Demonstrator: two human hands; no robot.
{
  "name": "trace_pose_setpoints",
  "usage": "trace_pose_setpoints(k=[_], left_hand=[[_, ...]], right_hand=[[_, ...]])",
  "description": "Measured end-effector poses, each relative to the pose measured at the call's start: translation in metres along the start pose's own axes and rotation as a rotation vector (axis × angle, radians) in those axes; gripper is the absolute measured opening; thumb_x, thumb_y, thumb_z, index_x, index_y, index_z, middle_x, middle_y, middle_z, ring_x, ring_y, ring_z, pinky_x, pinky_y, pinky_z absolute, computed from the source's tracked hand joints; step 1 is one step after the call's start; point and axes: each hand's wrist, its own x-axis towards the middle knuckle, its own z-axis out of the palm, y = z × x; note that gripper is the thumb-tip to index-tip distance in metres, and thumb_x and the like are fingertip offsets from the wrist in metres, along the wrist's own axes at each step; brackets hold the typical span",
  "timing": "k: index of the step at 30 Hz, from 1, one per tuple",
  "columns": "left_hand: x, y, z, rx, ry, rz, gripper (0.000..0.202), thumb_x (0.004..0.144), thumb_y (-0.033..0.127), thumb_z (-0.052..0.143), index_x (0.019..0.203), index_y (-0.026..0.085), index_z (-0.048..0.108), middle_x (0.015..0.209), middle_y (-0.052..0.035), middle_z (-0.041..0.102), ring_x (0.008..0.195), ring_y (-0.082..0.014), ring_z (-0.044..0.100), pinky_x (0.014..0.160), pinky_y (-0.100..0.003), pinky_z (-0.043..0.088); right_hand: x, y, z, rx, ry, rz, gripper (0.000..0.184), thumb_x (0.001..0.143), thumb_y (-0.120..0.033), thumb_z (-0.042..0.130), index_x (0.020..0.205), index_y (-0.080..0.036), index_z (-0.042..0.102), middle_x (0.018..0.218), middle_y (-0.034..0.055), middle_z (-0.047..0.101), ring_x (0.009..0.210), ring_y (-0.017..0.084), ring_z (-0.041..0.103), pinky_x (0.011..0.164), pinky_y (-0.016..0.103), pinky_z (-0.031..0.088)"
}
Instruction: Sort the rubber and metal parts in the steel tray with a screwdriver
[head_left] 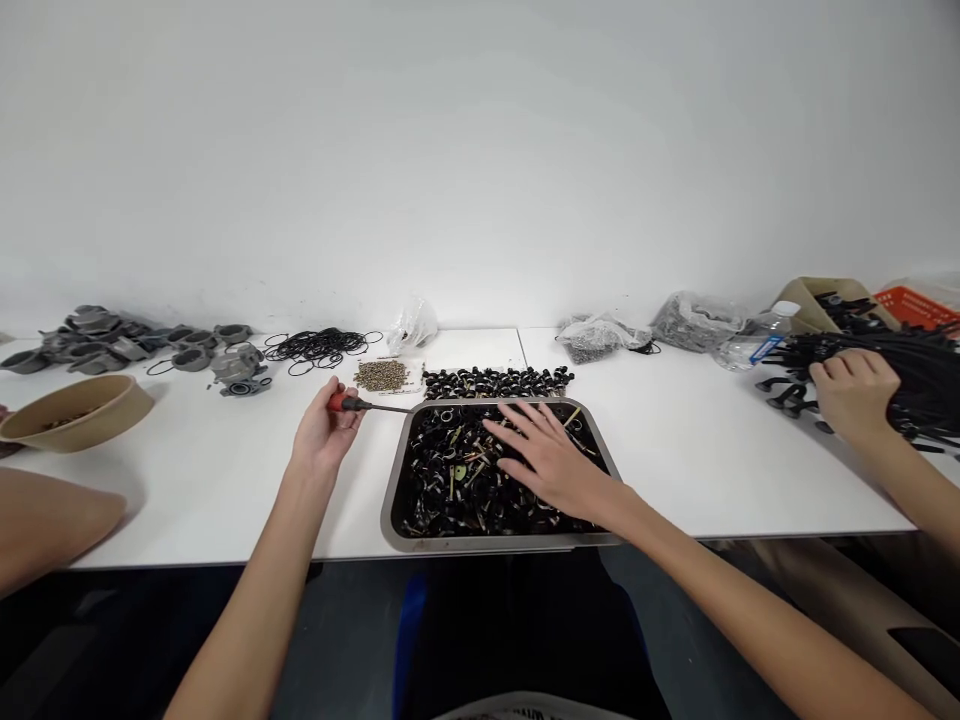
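My left hand (324, 432) is closed round the red handle of a small screwdriver (365, 405), whose thin shaft points right toward the tray. My right hand (544, 455) lies with fingers spread over the small black parts in a metal tray (391, 495) at the table's front edge. A row of assembled black parts (496, 381) lies just behind the tray, beside a small heap of brass-coloured bits (381, 375).
Grey castings (120, 340) and black O-rings (315, 347) lie at the back left, with a tan bowl (75, 410) nearer. Plastic bags (600, 337) and a water bottle (754, 343) sit behind. Another person's hand (855, 392) rests on black parts at right; an arm (52, 520) shows at left.
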Motion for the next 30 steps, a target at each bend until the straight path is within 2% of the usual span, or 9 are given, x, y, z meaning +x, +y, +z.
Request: trace_pose_setpoints(k=[2, 5, 8, 10, 13, 15, 17, 21, 30], left_hand=[[0.002, -0.002, -0.001, 0.009, 0.077, -0.044, 0.031, 0.101, 0.015, 0.047, 0.07, 0.016, 0.051, 0.061, 0.0009, 0.059, 0.035, -0.0035, 0.036, 0.052, -0.018, 0.055], [0.0, -0.009, -0.003, -0.032, 0.155, -0.083, 0.029, 0.101, 0.017, 0.049, 0.072, 0.016, 0.051, 0.062, 0.0015, 0.058, 0.043, -0.0062, 0.05, 0.063, -0.023, 0.061], [-0.011, -0.021, -0.012, -0.119, 0.173, -0.09, 0.029, 0.101, 0.018, 0.051, 0.072, 0.017, 0.05, 0.063, 0.0028, 0.058, 0.046, -0.0063, 0.052, 0.072, -0.028, 0.064], [-0.021, -0.032, -0.02, -0.162, 0.18, -0.089, 0.025, 0.1, 0.015, 0.052, 0.075, 0.017, 0.051, 0.064, 0.0028, 0.059, 0.052, -0.0091, 0.059, 0.077, -0.036, 0.065], [-0.037, -0.049, -0.033, -0.15, 0.18, -0.114, 0.02, 0.096, 0.009, 0.054, 0.078, 0.017, 0.053, 0.066, 0.0007, 0.06, 0.054, -0.01, 0.061, 0.06, -0.026, 0.061], [-0.045, -0.058, -0.039, -0.13, 0.161, -0.109, 0.019, 0.094, 0.007, 0.054, 0.078, 0.016, 0.053, 0.066, -0.0004, 0.059, 0.052, -0.0085, 0.059, 0.044, -0.015, 0.048], [-0.051, -0.063, -0.042, -0.131, 0.103, -0.085, 0.021, 0.096, 0.008, 0.05, 0.076, 0.016, 0.052, 0.065, 0.0002, 0.057, 0.046, -0.0061, 0.051, 0.04, -0.014, 0.042], [-0.059, -0.065, -0.043, -0.163, 0.002, -0.075, 0.03, 0.101, 0.013, 0.042, 0.073, 0.017, 0.049, 0.062, 0.0023, 0.055, 0.035, -0.0034, 0.033, 0.046, -0.016, 0.05], [-0.07, -0.057, -0.029, -0.197, 0.019, -0.144, 0.041, 0.102, 0.015, 0.042, 0.062, 0.019, 0.05, 0.042, 0.0059, 0.028, 0.034, -0.0063, 0.03, 0.06, -0.018, 0.06]], right_hand=[[-0.011, 0.014, -0.011, 0.147, 0.044, 0.089, 0.06, 0.104, -0.061, 0.032, 0.161, -0.043, 0.024, 0.171, -0.0059, 0.009, 0.158, 0.031, 0.001, 0.125, 0.065, 0.01], [-0.03, 0.036, -0.019, 0.316, 0.135, 0.189, 0.057, 0.103, -0.062, 0.034, 0.156, -0.044, 0.035, 0.17, -0.0044, 0.018, 0.157, 0.028, 0.014, 0.125, 0.059, 0.022], [-0.048, 0.055, -0.014, 0.355, 0.308, 0.278, 0.056, 0.101, -0.061, 0.041, 0.15, -0.037, 0.046, 0.162, 0.0037, 0.036, 0.149, 0.028, 0.034, 0.122, 0.051, 0.032], [-0.059, 0.065, -0.005, 0.365, 0.437, 0.451, 0.059, 0.098, -0.062, 0.043, 0.146, -0.028, 0.052, 0.146, 0.0113, 0.053, 0.133, 0.03, 0.052, 0.113, 0.051, 0.042], [-0.068, 0.076, 0.008, 0.526, 0.463, 0.648, 0.06, 0.094, -0.062, 0.046, 0.136, -0.021, 0.061, 0.126, 0.0133, 0.067, 0.113, 0.031, 0.064, 0.103, 0.048, 0.048], [-0.068, 0.078, 0.015, 0.681, 0.447, 0.616, 0.056, 0.093, -0.06, 0.049, 0.129, -0.02, 0.067, 0.128, 0.0112, 0.068, 0.119, 0.03, 0.062, 0.105, 0.045, 0.046], [-0.065, 0.074, 0.019, 0.813, 0.49, 0.567, 0.053, 0.092, -0.06, 0.052, 0.122, -0.02, 0.071, 0.131, 0.0099, 0.068, 0.124, 0.031, 0.06, 0.107, 0.043, 0.046], [-0.057, 0.058, 0.021, 1.055, 0.603, 0.577, 0.053, 0.087, -0.061, 0.06, 0.114, -0.018, 0.075, 0.123, 0.0088, 0.073, 0.12, 0.032, 0.064, 0.103, 0.042, 0.05], [-0.058, 0.053, 0.018, 1.257, 0.692, 0.67, 0.047, 0.074, -0.051, 0.076, 0.108, -0.019, 0.08, 0.117, 0.0043, 0.076, 0.125, 0.033, 0.063, 0.108, 0.044, 0.05]])
